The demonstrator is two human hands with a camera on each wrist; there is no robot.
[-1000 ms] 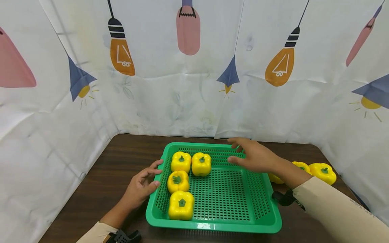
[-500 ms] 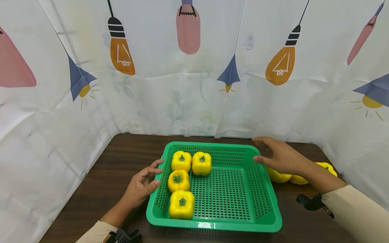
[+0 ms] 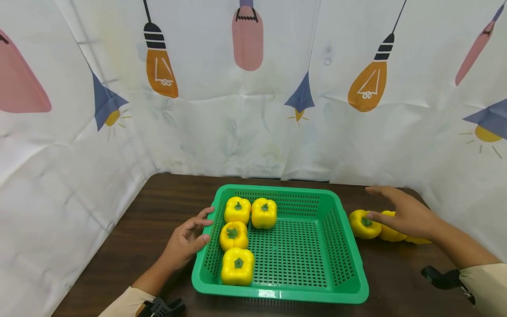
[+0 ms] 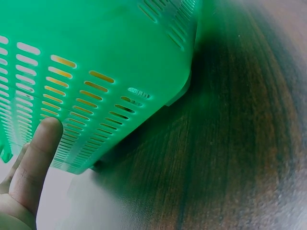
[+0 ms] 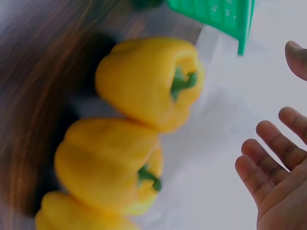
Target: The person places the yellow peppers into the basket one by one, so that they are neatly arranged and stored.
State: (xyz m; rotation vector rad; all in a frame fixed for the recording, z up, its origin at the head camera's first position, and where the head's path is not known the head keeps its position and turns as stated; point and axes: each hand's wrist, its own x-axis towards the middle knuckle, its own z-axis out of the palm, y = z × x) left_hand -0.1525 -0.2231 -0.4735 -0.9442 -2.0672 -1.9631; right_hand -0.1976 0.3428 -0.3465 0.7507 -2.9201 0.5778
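Observation:
A green plastic basket (image 3: 301, 296) stands on the table with several yellow bell peppers (image 3: 237, 267) along its left side and back left. My left hand (image 3: 184, 240) rests against the basket's left rim, fingers spread; in the left wrist view a finger (image 4: 37, 160) touches the slotted wall. Over a row of yellow bell peppers (image 3: 361, 226) to the right of the basket, my right hand (image 3: 409, 215) hovers with fingers extended, holding nothing. The right wrist view shows two of these peppers (image 5: 144, 84) whole and part of a third, apart from the hand.
The dark wooden table (image 3: 130, 229) carries everything. A white curtain (image 3: 222, 132) printed with lamps and bulbs hangs behind it and along both sides. Each wrist wears a black strap device (image 3: 441, 278).
My right hand has moved right, from above the basket's back right to above the peppers beside it. The left hand stays at the rim, and the peppers in the basket have not moved.

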